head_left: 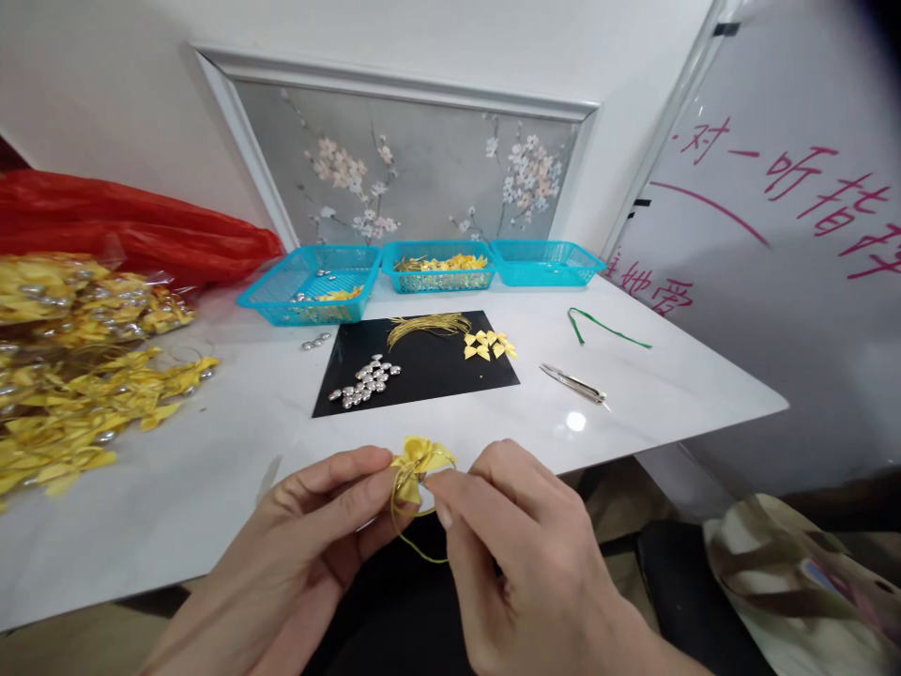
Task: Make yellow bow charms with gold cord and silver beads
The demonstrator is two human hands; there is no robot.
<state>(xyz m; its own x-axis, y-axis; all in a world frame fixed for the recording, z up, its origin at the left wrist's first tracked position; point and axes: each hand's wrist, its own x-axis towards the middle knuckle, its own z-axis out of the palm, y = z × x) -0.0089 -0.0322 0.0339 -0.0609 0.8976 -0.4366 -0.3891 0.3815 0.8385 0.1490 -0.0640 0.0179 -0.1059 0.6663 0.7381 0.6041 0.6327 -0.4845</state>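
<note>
Just over the table's front edge, a yellow ribbon bow [415, 455] is pinched between the thumb and fingers of my left hand [330, 507]. Fingers of my right hand [521, 535] are pressed together on a thin gold cord [406, 537], which loops around the bow and hangs below it. My right fingertips hide part of the cord and whatever lies under them. Beyond my hands, a black mat [422, 376] carries silver beads [366, 380], a bundle of gold cords [429, 326] and several small yellow bows [488, 345].
Three blue baskets [310, 314] line the back; the middle one holds yellow bows. Small scissors-like metal snips [573, 383] and a green cord [609, 326] lie right. Finished-looking yellow bow pieces [91, 413] and a red bag [127, 221] fill the left. A picture frame [422, 80] leans behind.
</note>
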